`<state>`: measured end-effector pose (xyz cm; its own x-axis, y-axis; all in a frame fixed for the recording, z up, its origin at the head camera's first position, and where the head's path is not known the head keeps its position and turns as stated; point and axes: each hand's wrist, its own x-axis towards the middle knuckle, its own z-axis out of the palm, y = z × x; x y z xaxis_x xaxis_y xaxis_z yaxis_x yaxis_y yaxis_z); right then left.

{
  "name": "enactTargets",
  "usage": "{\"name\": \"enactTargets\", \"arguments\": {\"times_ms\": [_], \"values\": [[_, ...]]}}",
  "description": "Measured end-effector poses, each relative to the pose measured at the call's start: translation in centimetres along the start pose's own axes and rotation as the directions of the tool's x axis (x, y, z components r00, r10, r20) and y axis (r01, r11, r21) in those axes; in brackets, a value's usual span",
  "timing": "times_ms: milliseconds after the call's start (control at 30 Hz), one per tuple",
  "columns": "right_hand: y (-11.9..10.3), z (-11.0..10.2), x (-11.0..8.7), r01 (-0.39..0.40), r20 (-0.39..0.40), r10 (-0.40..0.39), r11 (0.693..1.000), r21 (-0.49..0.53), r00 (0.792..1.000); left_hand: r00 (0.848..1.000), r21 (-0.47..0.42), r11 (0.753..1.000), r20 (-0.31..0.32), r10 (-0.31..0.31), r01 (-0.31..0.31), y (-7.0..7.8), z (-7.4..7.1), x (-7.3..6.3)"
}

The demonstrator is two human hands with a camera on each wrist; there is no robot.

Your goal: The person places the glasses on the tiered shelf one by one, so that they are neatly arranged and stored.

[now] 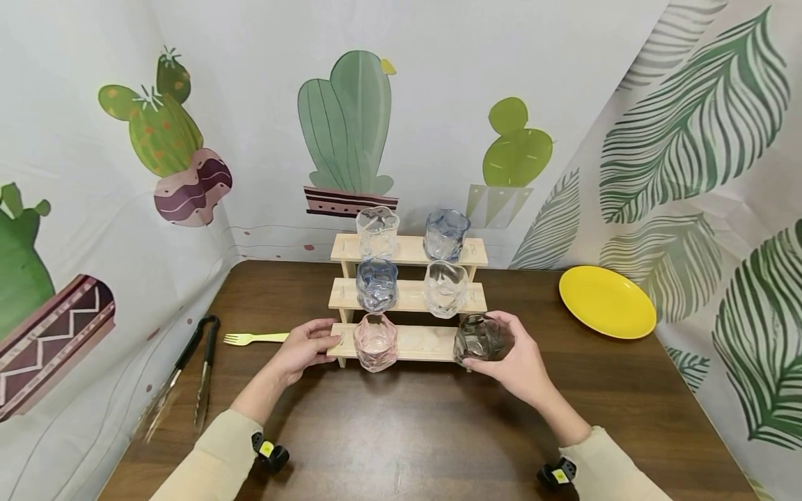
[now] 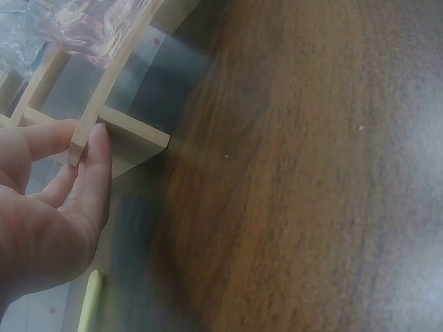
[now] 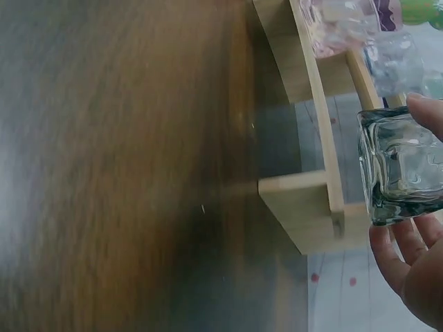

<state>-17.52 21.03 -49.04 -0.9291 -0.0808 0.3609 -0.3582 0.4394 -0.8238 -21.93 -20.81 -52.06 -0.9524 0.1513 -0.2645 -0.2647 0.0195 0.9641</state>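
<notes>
A three-step wooden stand (image 1: 426, 342) is at the back middle of the table. My left hand (image 1: 310, 346) pinches the left end of its lowest step, thumb on one face and fingers on the other in the left wrist view. On the right, my right hand (image 1: 515, 358) grips a smoky grey glass (image 1: 479, 339) at the right end of that step. A pink glass (image 1: 376, 342) stands near the step's left end. The middle step holds a blue glass (image 1: 376, 285) and a clear glass (image 1: 445, 289). Up top are another clear glass (image 1: 378, 233) and another blue glass (image 1: 446, 235).
A yellow plate (image 1: 608, 302) lies at the back right. Left of the stand lie a yellow fork (image 1: 253, 338), close to my left hand, and black-handled tongs (image 1: 203, 369). A printed cloth (image 1: 438, 104) hangs right behind the table.
</notes>
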Motion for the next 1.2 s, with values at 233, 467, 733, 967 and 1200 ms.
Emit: {"name": "enactTargets", "arguments": {"times_ms": [233, 467, 733, 967, 1200], "values": [[0.2, 1.9, 0.3, 0.027, 0.030, -0.027, 1.000, 0.015, 0.999, 1.000, 0.006, 1.000, 0.010, 0.002, -0.002, 0.1, 0.1, -0.1], [0.2, 3.2, 0.8, 0.042, 0.051, -0.044, 0.998, 0.046, 0.998, 1.000, 0.002, 1.000, 0.002, -0.001, 0.001, 0.1, 0.2, 0.0], [0.0, 4.0, 1.0, 0.047, 0.054, -0.048, 0.999, 0.019, 0.997, 1.000, -0.004, 1.000, 0.009, 0.000, 0.000, 0.3, 0.2, -0.2], [0.0, 4.2, 1.1, 0.021, 0.077, -0.023, 0.999, 0.024, 0.997, 1.000, -0.010, 1.000, 0.008, 0.005, -0.005, 0.1, 0.1, -0.1], [-0.1, 4.3, 1.1, 0.016, 0.090, -0.018, 1.000, 0.024, 0.996, 1.000, -0.011, 1.000, -0.003, -0.005, 0.005, -0.1, -0.1, 0.0]]}}
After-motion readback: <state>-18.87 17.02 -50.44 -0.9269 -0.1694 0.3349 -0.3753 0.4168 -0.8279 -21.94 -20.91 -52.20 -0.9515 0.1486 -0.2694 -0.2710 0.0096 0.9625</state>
